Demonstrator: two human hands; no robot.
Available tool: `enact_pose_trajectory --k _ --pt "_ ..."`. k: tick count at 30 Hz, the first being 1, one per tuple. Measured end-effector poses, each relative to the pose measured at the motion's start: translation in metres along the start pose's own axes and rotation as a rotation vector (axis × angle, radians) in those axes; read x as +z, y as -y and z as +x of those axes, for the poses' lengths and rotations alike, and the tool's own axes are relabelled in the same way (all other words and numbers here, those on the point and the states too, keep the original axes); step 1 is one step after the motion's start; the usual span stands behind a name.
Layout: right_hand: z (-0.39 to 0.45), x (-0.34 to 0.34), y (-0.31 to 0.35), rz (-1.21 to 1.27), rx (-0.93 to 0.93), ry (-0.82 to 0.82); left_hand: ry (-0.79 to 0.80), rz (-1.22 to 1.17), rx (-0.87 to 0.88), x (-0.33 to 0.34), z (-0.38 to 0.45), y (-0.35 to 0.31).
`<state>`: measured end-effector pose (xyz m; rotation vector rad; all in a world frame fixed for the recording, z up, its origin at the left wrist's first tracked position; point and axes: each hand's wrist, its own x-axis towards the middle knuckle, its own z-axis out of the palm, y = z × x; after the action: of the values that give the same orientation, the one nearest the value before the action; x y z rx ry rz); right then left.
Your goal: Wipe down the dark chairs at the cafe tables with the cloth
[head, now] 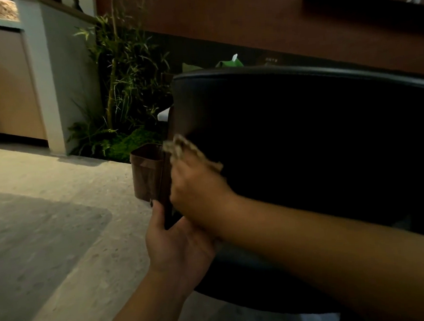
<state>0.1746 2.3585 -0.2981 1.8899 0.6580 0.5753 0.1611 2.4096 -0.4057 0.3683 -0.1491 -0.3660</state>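
Note:
A dark padded chair [303,135] fills the right half of the view, its curved back towards me. My right hand [197,186] presses a tan cloth [183,147] against the left part of the chair back; the fingers lie under the cloth's fold and are partly hidden. My left hand [176,244] grips the chair's left edge lower down, thumb on the outer side, fingers wrapped behind.
A brown bin [148,174] stands on the floor just left of the chair. Behind it grow bamboo plants [126,78] in a green bed by a grey pillar [52,78]. Pale concrete floor [49,232] spreads to the left. A green tissue pack [229,62] shows above the chair top.

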Motion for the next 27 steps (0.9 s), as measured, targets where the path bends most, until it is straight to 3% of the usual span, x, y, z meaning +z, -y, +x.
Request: enact_pose_trajectory --k 2,6,8,12,16,18,21,23,25,27 --pt "-0.005 0.002 0.009 0.121 -0.066 0.052 0.015 -0.013 -0.004 -0.001 -0.001 -0.001" --pt "0.006 -0.014 -0.023 0.214 0.196 -0.289 -0.013 -0.085 -0.035 -0.006 0.004 -0.001" --pt "-0.002 -0.008 -0.03 0.099 0.274 -0.315 -0.025 -0.083 -0.051 -0.01 0.007 0.0" --pt "-0.064 0.031 0.0 0.002 -0.094 -0.123 0.034 -0.071 -0.089 -0.013 0.01 -0.002" --pt "-0.12 0.049 -0.006 0.089 -0.197 -0.2 0.005 -0.135 -0.11 -0.009 0.012 0.0" --pt "-0.121 0.039 -0.019 0.172 -0.109 -0.36 0.007 -0.106 -0.1 -0.006 0.014 0.002" --pt "-0.103 0.014 -0.054 0.277 0.205 -0.693 -0.008 -0.032 -0.095 -0.002 0.017 0.004" --pt "-0.095 0.005 -0.068 0.28 0.338 -0.786 0.005 -0.011 -0.086 0.0 0.019 0.005" --pt "-0.097 0.012 -0.058 0.19 0.281 -0.732 0.032 -0.004 -0.074 0.006 0.018 0.006" --pt "-0.109 0.027 -0.036 0.122 0.113 -0.576 0.061 0.021 -0.073 0.01 0.015 0.004"
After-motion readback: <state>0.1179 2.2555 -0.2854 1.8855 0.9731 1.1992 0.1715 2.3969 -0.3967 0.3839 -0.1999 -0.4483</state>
